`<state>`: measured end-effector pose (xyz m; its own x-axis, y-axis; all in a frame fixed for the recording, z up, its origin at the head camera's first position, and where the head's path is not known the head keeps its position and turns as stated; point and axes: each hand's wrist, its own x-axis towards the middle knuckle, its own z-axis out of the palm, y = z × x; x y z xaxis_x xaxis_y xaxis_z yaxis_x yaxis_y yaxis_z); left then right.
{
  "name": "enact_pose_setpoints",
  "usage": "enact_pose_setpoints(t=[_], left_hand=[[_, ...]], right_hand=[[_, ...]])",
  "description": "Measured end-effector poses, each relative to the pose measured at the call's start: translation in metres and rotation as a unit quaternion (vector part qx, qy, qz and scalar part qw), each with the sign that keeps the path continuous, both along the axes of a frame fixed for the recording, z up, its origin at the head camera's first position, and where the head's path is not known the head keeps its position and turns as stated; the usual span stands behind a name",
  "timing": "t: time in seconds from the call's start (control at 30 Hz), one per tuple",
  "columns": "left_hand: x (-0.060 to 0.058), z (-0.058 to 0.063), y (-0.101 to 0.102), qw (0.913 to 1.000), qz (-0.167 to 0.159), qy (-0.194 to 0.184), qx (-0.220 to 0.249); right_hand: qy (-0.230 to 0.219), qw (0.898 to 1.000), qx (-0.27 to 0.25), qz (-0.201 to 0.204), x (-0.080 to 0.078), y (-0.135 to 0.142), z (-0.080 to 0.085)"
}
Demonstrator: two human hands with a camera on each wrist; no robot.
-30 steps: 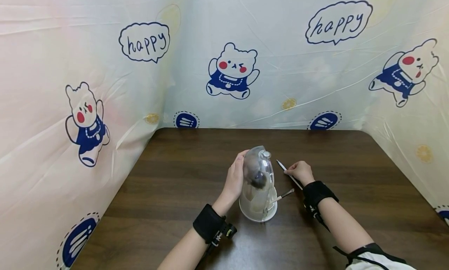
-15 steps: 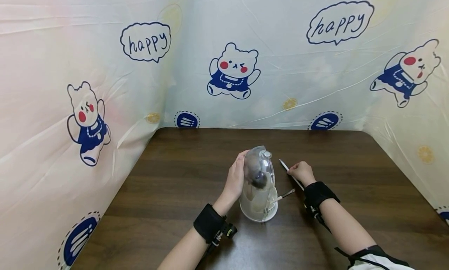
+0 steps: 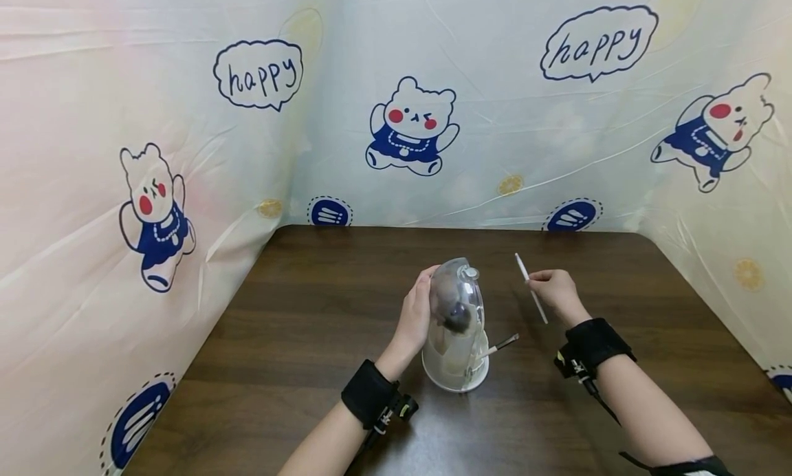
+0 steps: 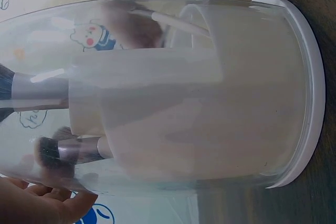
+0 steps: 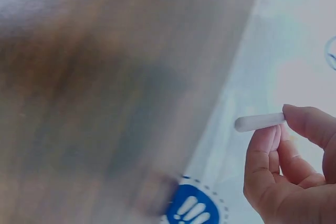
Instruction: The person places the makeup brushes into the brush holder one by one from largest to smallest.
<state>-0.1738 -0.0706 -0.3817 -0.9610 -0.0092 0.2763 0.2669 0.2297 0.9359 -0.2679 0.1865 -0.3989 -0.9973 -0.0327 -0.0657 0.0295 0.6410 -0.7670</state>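
Note:
My left hand (image 3: 414, 318) holds a clear domed makeup brush holder (image 3: 454, 355) by its upper left side; the holder stands on the table with a white base. In the left wrist view, makeup brushes (image 4: 39, 90) with dark bristles show through the clear wall, beside a pale inner cup (image 4: 157, 103). A small brush (image 3: 501, 344) juts out from the holder's right side. To the right of the holder, my right hand (image 3: 559, 294) pinches a slim white pen-like stick (image 3: 538, 305) between thumb and fingers. The stick is raised and tilted; its rounded end shows in the right wrist view.
A dark wooden table (image 3: 322, 290) lies under everything. Around its left, back and right edges hangs a pale curtain (image 3: 495, 118) printed with bears and lettering. Each wrist wears a black band (image 3: 597, 342) with a camera and cable.
My right hand has moved up and to the right with the white stick, which now stands more upright and farther from the brush holder. My left hand and the holder have stayed in place.

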Motion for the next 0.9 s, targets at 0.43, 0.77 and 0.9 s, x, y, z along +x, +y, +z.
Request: enact_pose_setpoints(t=[0.43, 0.77, 0.9], left_hand=[[0.000, -0.002, 0.002, 0.9999, 0.014, 0.007, -0.002], [-0.002, -0.001, 0.001, 0.9999, 0.010, 0.003, -0.002], [-0.002, 0.000, 0.001, 0.9999, 0.008, 0.004, -0.004]], right_hand=[[-0.003, 0.994, -0.106, 0.032, 0.028, 0.000, 0.053], [0.010, 0.990, -0.120, 0.068, 0.052, -0.010, 0.071], [0.007, 0.988, -0.134, 0.078, 0.058, -0.015, 0.072]])
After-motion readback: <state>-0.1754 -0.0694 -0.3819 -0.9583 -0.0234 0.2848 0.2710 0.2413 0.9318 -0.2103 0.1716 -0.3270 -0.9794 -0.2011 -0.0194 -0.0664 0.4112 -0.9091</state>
